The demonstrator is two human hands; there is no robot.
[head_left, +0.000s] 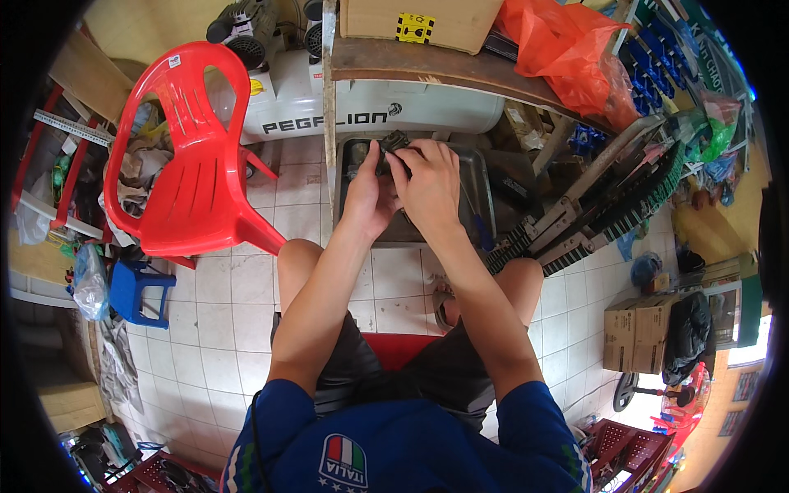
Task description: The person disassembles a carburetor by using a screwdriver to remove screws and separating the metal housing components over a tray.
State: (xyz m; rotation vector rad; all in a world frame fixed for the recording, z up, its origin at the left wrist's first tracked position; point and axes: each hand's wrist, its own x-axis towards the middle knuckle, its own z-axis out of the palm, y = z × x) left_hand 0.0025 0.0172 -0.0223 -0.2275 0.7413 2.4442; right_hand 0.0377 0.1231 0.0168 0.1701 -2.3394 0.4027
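Both my hands meet over a dark metal tray (491, 193) on the floor. A small dark metal part (395, 140) sticks out beyond my fingertips, and its kind is hard to make out. My left hand (367, 199) grips it from the left with the thumb raised along its side. From the right, my right hand (432, 185) closes over it with bent fingers, hiding most of the part. Inside the tray, near its right side, lies a thin tool with a blue handle (482, 233). Other dark pieces in the tray are partly covered by my hands.
A wooden shelf (394, 66) with a cardboard box (460, 25) and a red plastic bag (559, 49) overhangs the tray. Behind stands a grey compressor tank (288, 99). A red chair (185, 189) is at left; long metal-and-black tracks (583, 222) lean at right.
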